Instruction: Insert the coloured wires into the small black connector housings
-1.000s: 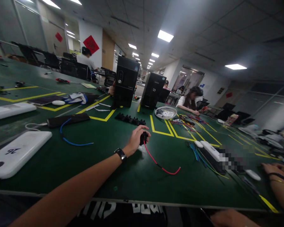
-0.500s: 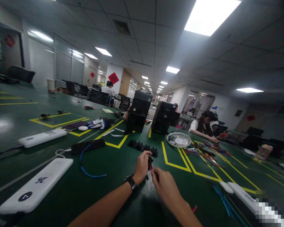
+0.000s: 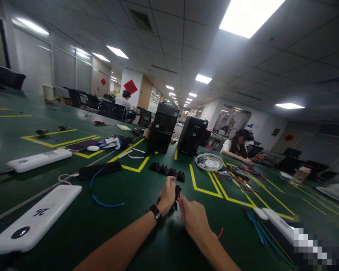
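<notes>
My left hand, with a dark watch on its wrist, is closed around a small black part at the middle of the table. Its exact kind is too small to make out. Against it, my right hand pinches a thin red wire that meets the black part. Just beyond my hands lies a row of black terminal-like blocks. A short piece of red wire rests on the green table right of my right forearm.
Two black computer towers stand ahead. A white basket and piled coloured wires lie to the right. White power banks and a blue wire are at left. A person sits across the table.
The whole view has shifted slightly, with table items sitting further left. Both hands stay together at the black part, and my right hand has turned a little while keeping its pinch.
</notes>
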Motion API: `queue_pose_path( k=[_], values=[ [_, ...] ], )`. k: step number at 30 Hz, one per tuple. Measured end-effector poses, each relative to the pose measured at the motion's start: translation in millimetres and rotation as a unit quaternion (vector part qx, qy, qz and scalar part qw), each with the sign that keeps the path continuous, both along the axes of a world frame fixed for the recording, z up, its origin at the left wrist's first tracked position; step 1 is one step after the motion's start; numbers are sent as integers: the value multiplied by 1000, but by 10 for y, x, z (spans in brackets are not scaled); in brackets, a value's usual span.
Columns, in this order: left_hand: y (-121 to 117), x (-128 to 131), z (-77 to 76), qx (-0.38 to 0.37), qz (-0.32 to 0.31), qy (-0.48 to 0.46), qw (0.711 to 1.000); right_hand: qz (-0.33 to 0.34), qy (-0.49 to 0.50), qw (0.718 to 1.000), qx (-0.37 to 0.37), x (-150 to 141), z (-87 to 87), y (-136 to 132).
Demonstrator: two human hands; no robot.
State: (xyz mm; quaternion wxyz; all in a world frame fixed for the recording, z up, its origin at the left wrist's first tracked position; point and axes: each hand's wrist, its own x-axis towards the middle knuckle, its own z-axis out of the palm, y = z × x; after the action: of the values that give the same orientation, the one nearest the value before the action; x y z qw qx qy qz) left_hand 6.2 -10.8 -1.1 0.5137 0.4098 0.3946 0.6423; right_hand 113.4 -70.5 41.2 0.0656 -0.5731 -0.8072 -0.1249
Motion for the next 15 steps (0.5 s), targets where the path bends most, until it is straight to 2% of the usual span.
queue_pose_path(
  k=[4, 8, 11, 15],
  values=[
    [-34, 49, -62, -57, -2, -84, 995, 7, -21, 1000, -10, -100, -143, -89],
    [-35, 80, -64, -68, 23, -94, 993, 7, -16, 1000, -7, -130, -192, -103],
    [-9, 4, -31, -20, 36, -48, 998, 12, 4, 1000, -5, -106, -177, -105],
    [25, -152, 14, 109, 60, 74, 989, 13, 39, 999, 14, 3, -46, -50]
  ],
)
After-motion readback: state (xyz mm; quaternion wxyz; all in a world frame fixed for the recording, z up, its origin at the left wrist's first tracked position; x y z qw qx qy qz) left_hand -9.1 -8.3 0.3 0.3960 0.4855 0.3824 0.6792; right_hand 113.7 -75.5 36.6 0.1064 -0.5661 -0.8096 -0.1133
